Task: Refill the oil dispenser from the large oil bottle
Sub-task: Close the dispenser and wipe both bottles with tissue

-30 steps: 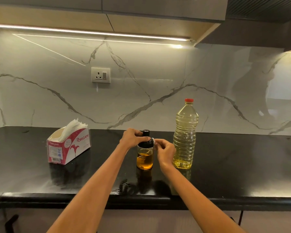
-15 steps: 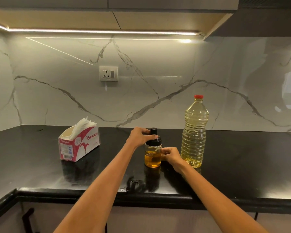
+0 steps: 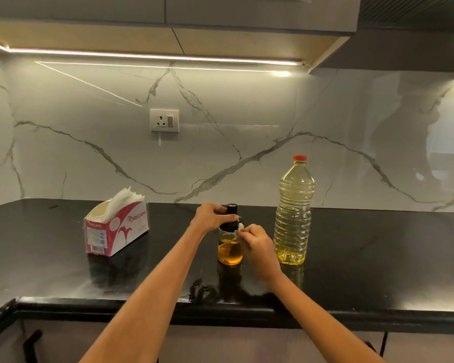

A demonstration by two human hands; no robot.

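Your left hand (image 3: 212,217) grips the black top of the dispenser (image 3: 230,241), fingers curled round the cap. Same grip as half a second ago. Your right hand (image 3: 257,241) has changed: half a second ago it sat low against the glass body, now it is raised to the cap's right edge, pinching a small white wad (image 3: 240,226), looks like tissue, pressed against the cap rim. A second ago it was up at that same rim too, so this reads as a wiping pass, up-down-up.

Dispenser stands upright on the worktop (image 3: 378,258), near the front edge, amber oil filling roughly the lower half. Cap on.

Bottle (image 3: 294,216) stands just right of the dispenser, apart from it, red cap on, untouched. Oil level looks low, though the clear plastic makes it hard to tell.

Tissue box (image 3: 116,231) sits well left, tissues poking out the top.

Meaning for the task: no pouring started, neither cap is off. You're likely cleaning the greasy rim before unscrewing. Next probably: drop the wad, twist the cap off with the left hand while the right steadies the glass. Risk: oily glass, slippery hold.
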